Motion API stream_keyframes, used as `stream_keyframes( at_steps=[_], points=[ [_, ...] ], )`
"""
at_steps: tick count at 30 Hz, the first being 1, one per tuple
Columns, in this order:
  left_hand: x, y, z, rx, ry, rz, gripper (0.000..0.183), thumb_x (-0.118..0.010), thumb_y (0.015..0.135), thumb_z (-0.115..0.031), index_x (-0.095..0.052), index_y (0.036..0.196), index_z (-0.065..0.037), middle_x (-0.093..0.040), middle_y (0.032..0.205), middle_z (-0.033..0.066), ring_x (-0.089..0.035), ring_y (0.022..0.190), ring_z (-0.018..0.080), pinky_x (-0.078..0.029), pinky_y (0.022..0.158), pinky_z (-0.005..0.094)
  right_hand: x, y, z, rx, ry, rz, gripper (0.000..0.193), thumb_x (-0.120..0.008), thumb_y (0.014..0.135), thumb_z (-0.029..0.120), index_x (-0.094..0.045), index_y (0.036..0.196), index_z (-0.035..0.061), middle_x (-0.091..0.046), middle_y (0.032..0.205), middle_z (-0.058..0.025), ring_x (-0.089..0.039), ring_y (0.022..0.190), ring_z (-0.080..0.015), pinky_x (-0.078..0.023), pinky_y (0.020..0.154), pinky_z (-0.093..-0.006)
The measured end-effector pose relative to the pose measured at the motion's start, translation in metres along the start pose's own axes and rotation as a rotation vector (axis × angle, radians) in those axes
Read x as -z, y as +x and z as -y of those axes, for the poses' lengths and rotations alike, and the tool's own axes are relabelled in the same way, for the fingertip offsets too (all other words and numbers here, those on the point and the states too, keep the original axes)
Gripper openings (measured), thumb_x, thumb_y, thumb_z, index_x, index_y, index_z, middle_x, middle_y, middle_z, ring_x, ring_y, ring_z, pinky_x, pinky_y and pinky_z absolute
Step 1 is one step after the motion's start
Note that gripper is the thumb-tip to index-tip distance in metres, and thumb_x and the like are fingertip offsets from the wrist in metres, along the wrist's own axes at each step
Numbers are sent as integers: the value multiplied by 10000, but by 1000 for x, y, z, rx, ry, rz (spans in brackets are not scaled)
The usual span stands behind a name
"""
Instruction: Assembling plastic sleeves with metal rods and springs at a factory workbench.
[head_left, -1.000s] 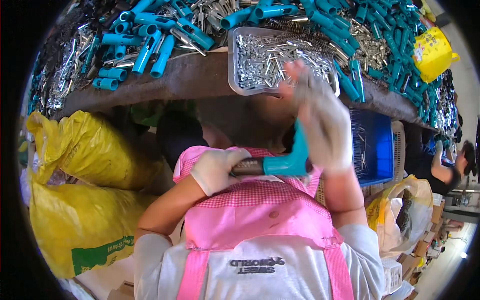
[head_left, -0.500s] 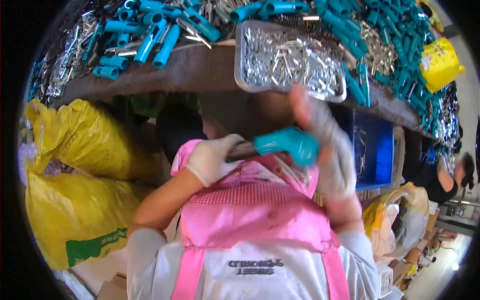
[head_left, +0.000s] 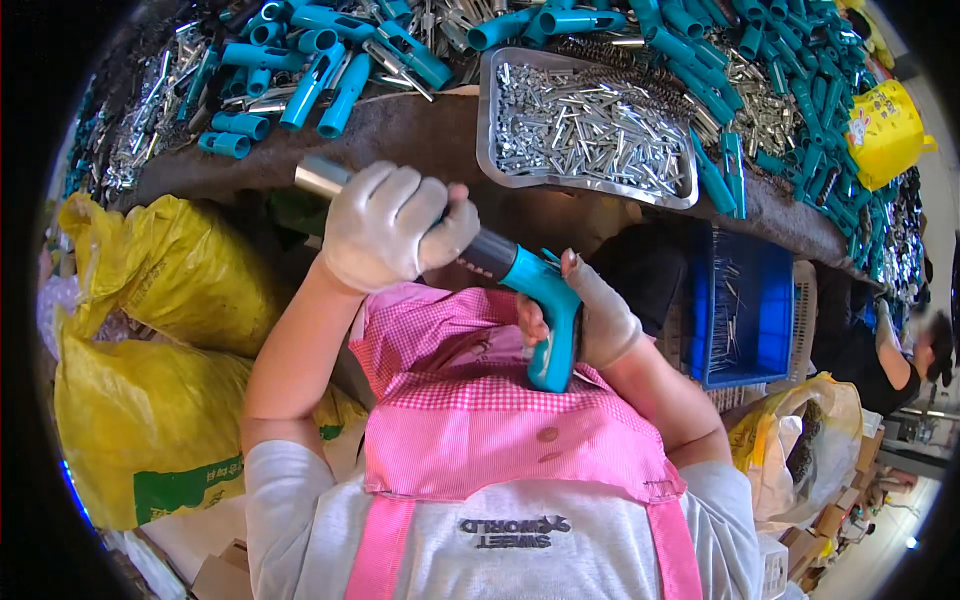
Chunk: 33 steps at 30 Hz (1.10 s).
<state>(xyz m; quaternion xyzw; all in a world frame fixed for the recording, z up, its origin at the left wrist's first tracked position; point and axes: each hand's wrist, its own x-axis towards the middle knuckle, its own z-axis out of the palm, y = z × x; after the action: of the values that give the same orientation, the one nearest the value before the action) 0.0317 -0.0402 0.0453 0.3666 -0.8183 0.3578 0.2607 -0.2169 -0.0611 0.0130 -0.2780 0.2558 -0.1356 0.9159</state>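
Teal pistol-grip tool is slanting in front of the pink apron; the gloved left hand is clenching round its dark barrel, the gloved right hand wrapping its handle.

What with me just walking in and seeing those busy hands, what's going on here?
A person in a pink apron is holding a bent tool in both gloved hands. The left hand is closed around its dark section, with the metal end sticking out beyond; the right hand grips the teal handle. Beyond them, a clear tray full of small metal pieces sits among teal parts.
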Motion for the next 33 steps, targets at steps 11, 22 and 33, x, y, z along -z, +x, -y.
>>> stream_keyframes(
  at_steps=[11, 22, 33],
  points=[
    [-15, 42, -42, 1543, -2078, -909, 428, -428, 972, -349, -389, 1314, -95, -496, 941, 49, -520, 822, 199, -438, 796, 368, 27, -25, 87, 832, -1301, -2, 376, -586, 876, 308, -602, 1129, 30, -623, 1046, -134, -613, 963, -245, -479, 816, -336],
    [-26, 10, -78, 1369, -1813, -34, 577, -477, 930, -457, -388, 1301, -24, -505, 760, 70, -514, 600, 130, -437, 570, 247, 207, -39, 277, 115, -2039, -1488, 316, -598, 788, 232, -585, 1075, 100, -632, 1051, -171, -599, 997, -343, -489, 843, -441],
    [-37, 4, -80, 1113, -1912, 235, 385, -501, 948, -226, -443, 1255, -1, -533, 829, 39, -507, 647, 88, -436, 609, 234, 90, -42, 210, 1105, -1125, -950, 149, -588, 817, -35, -632, 954, 4, -645, 829, -25, -574, 675, -77, -463, 610, -209]
  ],
)
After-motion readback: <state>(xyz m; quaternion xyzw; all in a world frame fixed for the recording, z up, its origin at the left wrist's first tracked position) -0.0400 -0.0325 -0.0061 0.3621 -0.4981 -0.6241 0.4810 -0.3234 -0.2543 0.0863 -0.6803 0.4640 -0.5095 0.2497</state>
